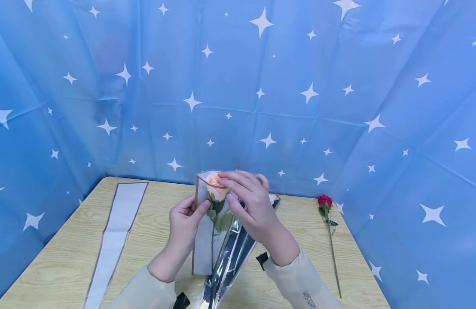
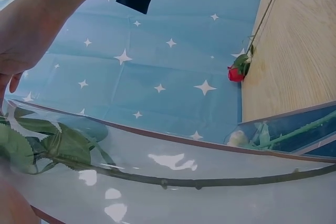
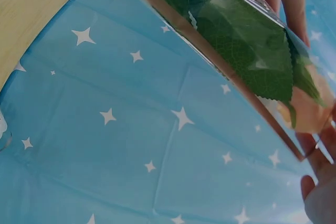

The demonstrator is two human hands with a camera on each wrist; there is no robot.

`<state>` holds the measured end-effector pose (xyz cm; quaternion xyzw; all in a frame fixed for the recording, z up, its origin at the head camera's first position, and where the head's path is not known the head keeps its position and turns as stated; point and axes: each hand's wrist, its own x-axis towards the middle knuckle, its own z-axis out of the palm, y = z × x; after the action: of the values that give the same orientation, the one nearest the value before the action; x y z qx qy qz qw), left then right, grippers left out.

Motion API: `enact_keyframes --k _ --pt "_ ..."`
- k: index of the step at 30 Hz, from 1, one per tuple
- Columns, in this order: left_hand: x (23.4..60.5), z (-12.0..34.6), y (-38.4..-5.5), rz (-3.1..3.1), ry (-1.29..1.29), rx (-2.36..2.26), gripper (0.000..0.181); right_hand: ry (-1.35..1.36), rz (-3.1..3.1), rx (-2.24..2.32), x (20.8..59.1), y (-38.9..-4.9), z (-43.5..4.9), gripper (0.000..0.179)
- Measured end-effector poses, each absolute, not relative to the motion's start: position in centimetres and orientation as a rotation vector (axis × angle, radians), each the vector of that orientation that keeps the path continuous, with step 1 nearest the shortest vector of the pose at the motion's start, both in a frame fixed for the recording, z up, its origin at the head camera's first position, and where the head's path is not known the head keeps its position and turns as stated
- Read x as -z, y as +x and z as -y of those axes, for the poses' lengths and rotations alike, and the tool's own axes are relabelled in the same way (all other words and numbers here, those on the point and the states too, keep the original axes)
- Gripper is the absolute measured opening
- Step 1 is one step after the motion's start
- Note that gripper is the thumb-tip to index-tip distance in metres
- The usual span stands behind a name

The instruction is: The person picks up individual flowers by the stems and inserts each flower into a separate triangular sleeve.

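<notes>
A peach artificial rose point(image 1: 216, 180) with green leaves stands inside a clear-fronted, white-backed flower sleeve point(image 1: 202, 257) with a brown border. My left hand point(image 1: 187, 219) grips the sleeve's left side, thumb on the front. At the sleeve's top opening, my right hand point(image 1: 247, 199) reaches over the bloom, its extended fingers touching the petals and rim. The rose's leaves point(image 3: 247, 45) press against the clear film in the right wrist view. Down the sleeve runs the long stem point(image 2: 210, 182), seen in the left wrist view.
Behind the held sleeve lies a dark, shiny sleeve point(image 1: 232, 257) with a whitish flower point(image 2: 237, 139) in it. A flat white sleeve point(image 1: 123, 206) lies at the left. On the right of the wooden table point(image 1: 296, 240) is a red rose point(image 1: 324, 201). A starry blue curtain point(image 1: 238, 77) surrounds the table.
</notes>
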<state>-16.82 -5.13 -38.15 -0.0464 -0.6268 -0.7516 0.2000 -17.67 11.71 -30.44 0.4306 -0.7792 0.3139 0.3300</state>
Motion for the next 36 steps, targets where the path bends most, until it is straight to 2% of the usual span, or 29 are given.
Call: enact_keyframes --k 13,36 --pt "37.84 4.92 -17.06 1.707 -0.133 2.132 0.022 1.09 2.05 -0.776 30.4 -17.87 -11.59 0.038" --pt "37.33 4.99 -17.02 1.654 -0.146 2.156 0.019 1.045 2.072 -0.749 30.7 -17.79 -11.45 0.031"
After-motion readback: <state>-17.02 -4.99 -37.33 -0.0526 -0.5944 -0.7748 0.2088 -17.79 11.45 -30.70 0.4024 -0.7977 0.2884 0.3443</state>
